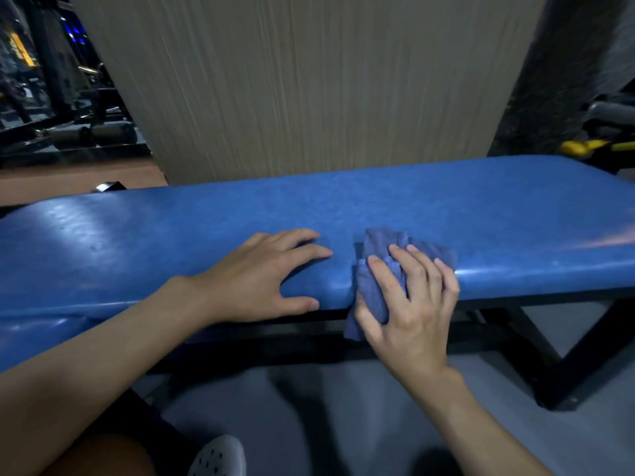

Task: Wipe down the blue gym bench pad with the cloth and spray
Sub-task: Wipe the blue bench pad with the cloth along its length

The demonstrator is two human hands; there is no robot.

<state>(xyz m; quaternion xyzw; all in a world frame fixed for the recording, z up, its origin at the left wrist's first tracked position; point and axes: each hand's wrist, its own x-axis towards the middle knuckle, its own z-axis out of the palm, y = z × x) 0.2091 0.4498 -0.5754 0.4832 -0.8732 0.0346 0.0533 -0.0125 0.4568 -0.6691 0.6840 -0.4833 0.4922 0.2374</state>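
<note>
The blue bench pad point(429, 207) stretches across the view from left to right. A crumpled blue-purple cloth point(381, 245) drapes over the pad's near edge at centre right. My right hand point(412, 304) presses on the cloth, fingers curled over it and thumb on the hanging part. My left hand point(261, 276) lies flat on the pad just left of the cloth, fingers spread, thumb hooked over the near edge, holding nothing. No spray bottle is in view.
A beige wood-grain panel point(309, 84) stands right behind the bench. The black bench frame leg point(584, 352) angles down at right. Dark gym machines point(62, 97) sit at far left, yellow equipment point(584, 147) at far right. My white perforated shoe point(220, 456) rests on the grey floor.
</note>
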